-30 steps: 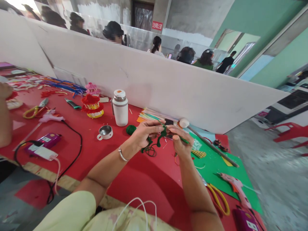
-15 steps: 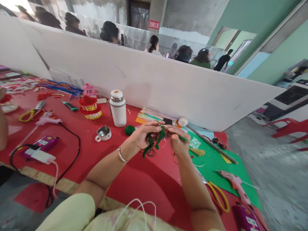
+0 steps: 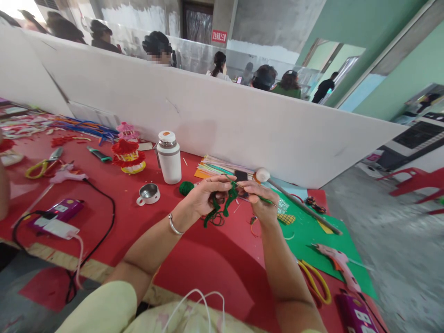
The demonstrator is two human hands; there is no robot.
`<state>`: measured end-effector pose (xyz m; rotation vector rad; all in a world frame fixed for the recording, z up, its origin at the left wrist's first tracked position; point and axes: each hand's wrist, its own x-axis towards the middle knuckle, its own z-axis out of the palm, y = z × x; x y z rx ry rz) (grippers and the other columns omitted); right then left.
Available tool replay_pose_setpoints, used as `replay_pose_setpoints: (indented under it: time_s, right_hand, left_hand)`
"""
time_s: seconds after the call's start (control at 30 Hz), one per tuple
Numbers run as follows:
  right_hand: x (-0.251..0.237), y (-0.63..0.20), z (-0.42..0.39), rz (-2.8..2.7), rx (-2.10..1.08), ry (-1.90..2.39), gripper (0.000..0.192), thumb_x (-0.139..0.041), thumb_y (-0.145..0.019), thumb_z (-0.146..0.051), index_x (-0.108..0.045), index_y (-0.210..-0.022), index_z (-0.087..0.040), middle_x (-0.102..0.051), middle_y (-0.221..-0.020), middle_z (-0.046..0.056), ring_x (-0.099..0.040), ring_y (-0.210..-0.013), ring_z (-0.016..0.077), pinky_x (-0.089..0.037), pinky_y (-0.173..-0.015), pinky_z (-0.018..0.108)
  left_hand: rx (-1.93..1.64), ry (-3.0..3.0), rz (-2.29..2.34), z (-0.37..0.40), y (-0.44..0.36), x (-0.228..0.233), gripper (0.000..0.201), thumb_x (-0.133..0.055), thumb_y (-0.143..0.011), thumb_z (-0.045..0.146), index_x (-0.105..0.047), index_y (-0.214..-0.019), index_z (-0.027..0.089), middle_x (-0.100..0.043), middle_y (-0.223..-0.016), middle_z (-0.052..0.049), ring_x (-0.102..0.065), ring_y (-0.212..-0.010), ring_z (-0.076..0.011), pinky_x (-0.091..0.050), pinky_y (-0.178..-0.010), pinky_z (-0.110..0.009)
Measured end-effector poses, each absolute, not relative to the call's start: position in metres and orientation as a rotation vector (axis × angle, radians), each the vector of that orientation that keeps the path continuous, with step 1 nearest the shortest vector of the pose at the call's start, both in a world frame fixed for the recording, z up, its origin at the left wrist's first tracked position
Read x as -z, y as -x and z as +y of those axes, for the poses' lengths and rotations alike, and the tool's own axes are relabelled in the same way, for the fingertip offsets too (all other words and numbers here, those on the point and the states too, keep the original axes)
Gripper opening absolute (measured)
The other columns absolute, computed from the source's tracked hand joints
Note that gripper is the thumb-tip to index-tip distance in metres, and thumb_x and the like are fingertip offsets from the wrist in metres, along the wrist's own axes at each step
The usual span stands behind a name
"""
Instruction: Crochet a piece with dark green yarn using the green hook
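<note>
My left hand [image 3: 207,192] pinches a small piece of green crochet work [image 3: 229,203], whose strips dangle below the fingers. In my right hand [image 3: 258,196] is a crochet hook [image 3: 266,200] with a green handle, its thin tip meeting the work between both hands. Both hands are raised over the red table top, close together. A ball of green yarn [image 3: 186,188] lies just left of my left hand, and loose dark strands [image 3: 217,219] rest on the table beneath the crochet piece.
A white thermos [image 3: 169,159] and a metal-lined cup [image 3: 149,194] stand on the left. Beyond the table rises a white partition [image 3: 215,120]. To the right lie yellow-handled scissors [image 3: 317,282], a pink glue gun [image 3: 342,263] and a wooden stick [image 3: 305,206]. Another person's arm [image 3: 3,185] shows far left.
My right hand has shifted slightly to the right with the hook. The crochet piece stays pinched in my left hand. The view has moved a little.
</note>
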<state>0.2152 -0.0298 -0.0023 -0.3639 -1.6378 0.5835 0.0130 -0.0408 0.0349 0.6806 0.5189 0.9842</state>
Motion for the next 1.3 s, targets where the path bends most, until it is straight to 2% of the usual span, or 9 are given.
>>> replay_pose_setpoints:
  time_s: [0.23,0.4,0.63,0.73,0.87,1.0,1.07,1.2,1.3]
  right_hand:
    - [-0.006,-0.226,-0.032,-1.739,-0.523,0.442,0.025,-0.079,-0.085,-0.048,-0.083,-0.103,-0.031,-0.084,-0.103,0.006,-0.08,-0.098,0.0266,-0.066,-0.082,0.045]
    - [-0.009,-0.229,-0.034,-1.765,-0.557,0.462,0.027,-0.078,-0.085,-0.052,-0.083,-0.101,-0.031,-0.084,-0.099,0.006,-0.08,-0.095,0.0265,-0.066,-0.082,0.044]
    - [-0.017,-0.233,-0.04,-1.751,-0.664,0.447,0.021,-0.077,-0.088,-0.046,-0.083,-0.099,-0.029,-0.084,-0.096,0.007,-0.079,-0.089,0.0246,-0.065,-0.079,0.042]
    - [-0.006,-0.226,-0.038,-1.627,-0.847,0.463,0.028,-0.074,-0.089,-0.053,-0.082,-0.091,-0.027,-0.082,-0.089,0.006,-0.077,-0.081,0.0226,-0.064,-0.071,0.039]
    - [0.01,-0.203,-0.037,-1.449,-0.945,0.496,0.041,-0.066,-0.089,-0.066,-0.079,-0.089,-0.027,-0.076,-0.085,0.004,-0.067,-0.062,0.0144,-0.056,-0.051,0.028]
    - [0.005,-0.192,-0.045,-1.563,-0.592,0.586,0.022,-0.075,-0.09,-0.045,-0.082,-0.105,-0.031,-0.072,-0.103,0.006,-0.07,-0.092,0.0195,-0.061,-0.073,0.034]
    - [-0.001,-0.193,-0.049,-1.586,-0.49,0.595,0.02,-0.074,-0.092,-0.036,-0.081,-0.111,-0.033,-0.073,-0.112,0.007,-0.07,-0.102,0.0218,-0.061,-0.081,0.037]
    - [-0.004,-0.195,-0.05,-1.591,-0.378,0.612,0.024,-0.072,-0.094,-0.024,-0.08,-0.114,-0.035,-0.077,-0.11,0.004,-0.074,-0.1,0.0209,-0.062,-0.083,0.036]
    - [0.003,-0.192,-0.051,-1.585,-0.195,0.615,0.032,-0.074,-0.091,-0.02,-0.078,-0.119,-0.035,-0.078,-0.115,0.004,-0.074,-0.104,0.0219,-0.063,-0.087,0.038]
  left_hand:
    - [-1.036,-0.78,0.595,-0.038,-0.011,-0.034,0.035,-0.089,-0.056,0.018,-0.082,-0.09,0.014,-0.062,-0.062,0.001,-0.038,-0.046,-0.0024,-0.025,-0.043,-0.02]
    - [-1.1,-0.857,0.597,-0.037,-0.01,-0.033,0.032,-0.087,-0.056,0.017,-0.084,-0.087,0.013,-0.07,-0.067,-0.003,-0.041,-0.047,-0.0035,-0.026,-0.045,-0.022]
    - [-1.06,-0.92,0.585,-0.039,-0.008,-0.036,0.027,-0.083,-0.056,0.017,-0.084,-0.083,0.014,-0.066,-0.061,-0.002,-0.041,-0.046,-0.0039,-0.027,-0.046,-0.022]
    - [-1.06,-0.955,0.564,-0.04,-0.012,-0.033,0.028,-0.085,-0.058,0.016,-0.085,-0.086,0.014,-0.064,-0.059,0.0,-0.043,-0.047,-0.0039,-0.03,-0.046,-0.021]
    - [-1.21,-1.026,0.576,-0.041,-0.021,-0.026,0.029,-0.089,-0.061,0.02,-0.085,-0.09,0.016,-0.073,-0.073,-0.004,-0.058,-0.059,-0.0097,-0.047,-0.058,-0.023]
    - [-1.463,-1.132,0.676,-0.041,-0.025,-0.022,0.026,-0.091,-0.063,0.021,-0.084,-0.089,0.017,-0.076,-0.081,-0.004,-0.066,-0.072,-0.0144,-0.056,-0.068,-0.026]
    - [-1.476,-1.149,0.673,-0.04,-0.026,-0.021,0.03,-0.091,-0.064,0.023,-0.084,-0.093,0.017,-0.077,-0.082,-0.004,-0.068,-0.074,-0.0158,-0.058,-0.071,-0.027]
    - [-1.583,-1.239,0.754,-0.041,-0.03,-0.02,0.022,-0.091,-0.066,0.024,-0.083,-0.085,0.016,-0.078,-0.088,-0.006,-0.07,-0.084,-0.0181,-0.059,-0.081,-0.029]
    - [-1.613,-1.159,0.765,-0.042,-0.034,-0.021,0.023,-0.091,-0.065,0.025,-0.083,-0.084,0.017,-0.078,-0.086,-0.005,-0.067,-0.076,-0.0144,-0.057,-0.072,-0.025]
